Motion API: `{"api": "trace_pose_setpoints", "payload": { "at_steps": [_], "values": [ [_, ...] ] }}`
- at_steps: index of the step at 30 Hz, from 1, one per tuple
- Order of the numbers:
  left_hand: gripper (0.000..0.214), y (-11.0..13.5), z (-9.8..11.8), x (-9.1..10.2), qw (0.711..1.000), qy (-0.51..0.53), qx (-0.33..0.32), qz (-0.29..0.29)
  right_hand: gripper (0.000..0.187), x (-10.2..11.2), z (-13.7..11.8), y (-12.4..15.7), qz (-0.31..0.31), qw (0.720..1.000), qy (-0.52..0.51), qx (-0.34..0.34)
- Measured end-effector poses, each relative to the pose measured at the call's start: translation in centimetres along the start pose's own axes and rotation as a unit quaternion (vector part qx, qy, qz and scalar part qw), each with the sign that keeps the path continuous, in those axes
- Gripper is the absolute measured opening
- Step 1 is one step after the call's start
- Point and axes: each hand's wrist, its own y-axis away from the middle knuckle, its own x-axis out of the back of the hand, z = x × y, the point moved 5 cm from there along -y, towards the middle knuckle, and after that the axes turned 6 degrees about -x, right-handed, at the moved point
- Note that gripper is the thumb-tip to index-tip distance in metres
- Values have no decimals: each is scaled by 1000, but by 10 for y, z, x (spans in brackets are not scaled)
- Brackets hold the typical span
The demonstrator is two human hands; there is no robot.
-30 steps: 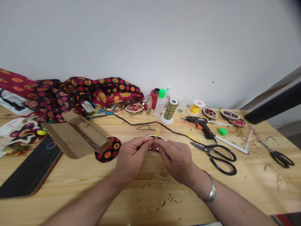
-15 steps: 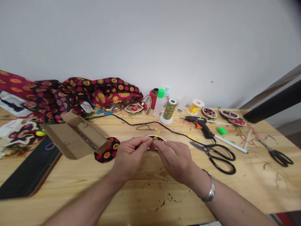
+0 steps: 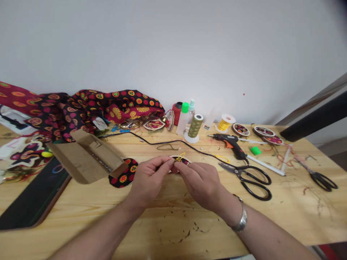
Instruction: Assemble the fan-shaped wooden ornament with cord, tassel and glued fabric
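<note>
My left hand [image 3: 148,179] and my right hand [image 3: 200,182] meet at the middle of the wooden table [image 3: 173,224]. Both pinch a thin yellow cord [image 3: 179,157] that loops up between the fingertips. The cord sits on a small round fabric-covered disc [image 3: 182,161], mostly hidden behind my fingers. A silver bracelet [image 3: 240,220] is on my right wrist. A second patterned fabric disc [image 3: 124,172] lies just left of my left hand.
An open cardboard box [image 3: 86,157] and a dark tablet [image 3: 32,196] lie left. Patterned cloth [image 3: 81,108] is heaped at the back. Thread spools [image 3: 195,126], bottles [image 3: 183,117], a glue gun [image 3: 231,142], black scissors [image 3: 251,178] and smaller scissors [image 3: 322,178] lie right.
The yellow loop has shrunk and dropped lower between my fingertips. Both hands stay in nearly the same place.
</note>
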Motion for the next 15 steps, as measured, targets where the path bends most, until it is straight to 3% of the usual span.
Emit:
{"api": "trace_pose_setpoints", "payload": {
  "at_steps": [11, 15],
  "values": [
    [22, 1, 3, 0, 1000, -10, 7, 11, 11, -2, 8, -5, 38, 987, -116, -105],
    [22, 1, 1, 0, 1000, -13, 13, 10, 13, -1, 6, -4, 47, 991, -94, -78]
  ]
}}
